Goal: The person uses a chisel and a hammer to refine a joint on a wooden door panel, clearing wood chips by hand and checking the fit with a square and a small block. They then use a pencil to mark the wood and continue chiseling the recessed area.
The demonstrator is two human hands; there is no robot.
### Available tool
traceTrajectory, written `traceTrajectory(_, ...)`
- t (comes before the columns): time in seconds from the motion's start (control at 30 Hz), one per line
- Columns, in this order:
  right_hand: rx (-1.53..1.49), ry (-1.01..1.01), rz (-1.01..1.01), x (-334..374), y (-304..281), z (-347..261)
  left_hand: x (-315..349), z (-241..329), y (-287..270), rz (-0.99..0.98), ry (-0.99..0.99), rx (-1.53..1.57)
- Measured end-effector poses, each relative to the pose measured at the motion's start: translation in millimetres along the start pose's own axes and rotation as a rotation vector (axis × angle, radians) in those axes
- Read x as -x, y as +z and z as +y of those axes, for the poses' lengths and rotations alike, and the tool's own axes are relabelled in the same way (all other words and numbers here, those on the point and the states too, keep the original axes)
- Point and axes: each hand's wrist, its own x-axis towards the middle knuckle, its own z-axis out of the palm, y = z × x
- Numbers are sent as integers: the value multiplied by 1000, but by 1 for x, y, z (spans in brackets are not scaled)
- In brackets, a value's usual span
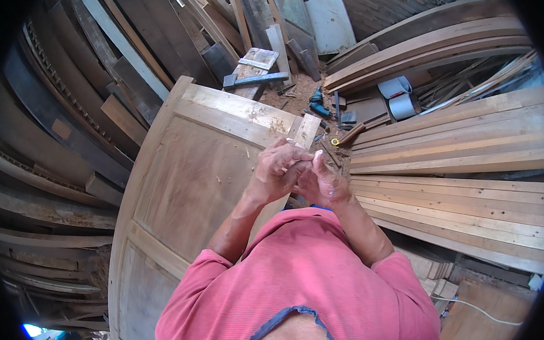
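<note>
My left hand [276, 169] and my right hand [325, 180] meet in front of my chest, touching each other. The left hand's fingers are bent inward against the right hand. My right thumb points up while its other fingers curl in toward the left hand. Whatever lies between them, if anything, is too small or hidden to make out. Under and to the left of the hands lies a wooden panel door [189, 172], with a few small shavings on its surface. Its far end rail [232, 109] is paler, and a short wood end [308, 130] sticks out at its right corner.
Long planks [452, 142] are stacked on the right. Dark boards [65, 122] lean along the left. Beyond the door, a teal power tool [318, 103], a yellow ring-shaped thing [335, 142] and shavings lie on the floor. White round containers [401, 106] stand farther right; a white cable [486, 313] runs lower right.
</note>
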Motion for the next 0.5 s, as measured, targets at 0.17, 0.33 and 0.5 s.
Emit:
traceTrajectory(0.17, -16, 9, 32, -2, 14, -5, -1, -5, -4, -44, -42, -36)
traceTrajectory(0.33, -45, 80, 87, -5, 8, 2, -1, -8, -7, -46, -28, -7)
traceTrajectory(0.5, -42, 95, 51, -9, 1, 3, 2, -9, -3, 19, -60, 3)
